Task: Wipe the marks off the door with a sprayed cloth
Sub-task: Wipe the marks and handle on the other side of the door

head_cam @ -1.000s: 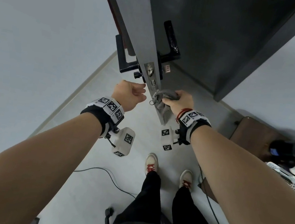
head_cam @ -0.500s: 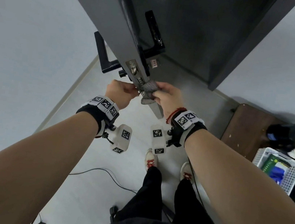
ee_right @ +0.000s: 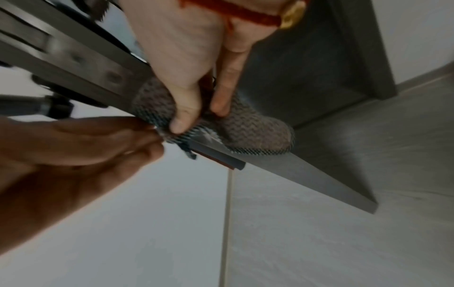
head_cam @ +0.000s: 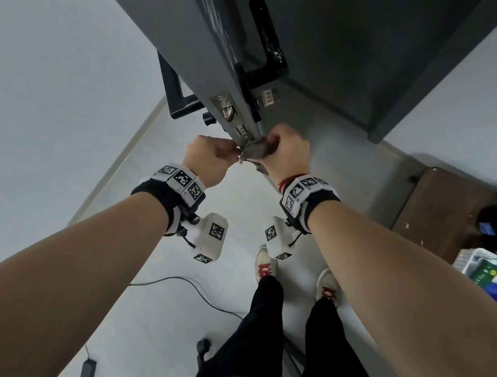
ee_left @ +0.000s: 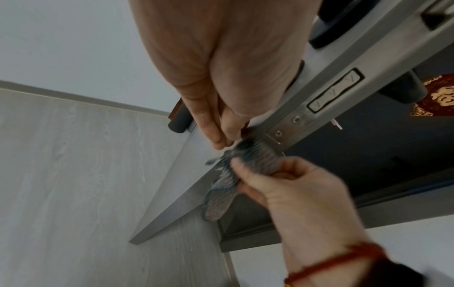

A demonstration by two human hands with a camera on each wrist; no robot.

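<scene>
Grey door [head_cam: 157, 9] edge meets both hands below the latch; bare floor [head_cam: 158, 319] lies beneath. Left wrist view: the left hand [ee_left: 221, 77] pinches the cloth [ee_left: 236, 174]. Right wrist view: the right hand [ee_right: 186, 64] clamps the cloth over the edge.

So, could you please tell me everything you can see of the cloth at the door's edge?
The cloth is a small grey rag with a woven, zigzag-textured look and frayed threads at one corner. It is crumpled and draped over the narrow edge of the door, just below the metal lock plate. The right hand pinches it with thumb and fingers, and the left hand pinches its other end.
</scene>
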